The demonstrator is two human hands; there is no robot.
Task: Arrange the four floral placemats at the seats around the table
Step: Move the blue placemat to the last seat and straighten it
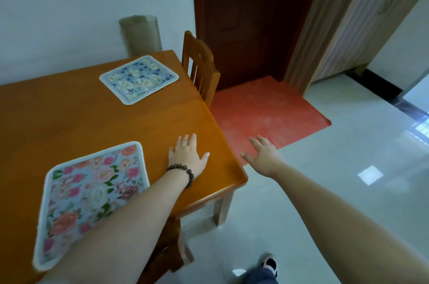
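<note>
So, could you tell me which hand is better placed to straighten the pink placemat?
Probably the left hand: it rests flat on the table beside the pink placemat, while the right hand hangs off the table over the floor.

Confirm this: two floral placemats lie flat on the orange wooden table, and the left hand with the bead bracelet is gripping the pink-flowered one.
Not quite. In the head view the left hand with the dark bead bracelet rests flat on the bare orange wooden table, beside the pink-flowered placemat, gripping nothing. Both mats, including the blue-and-cream floral placemat, lie flat.
</note>
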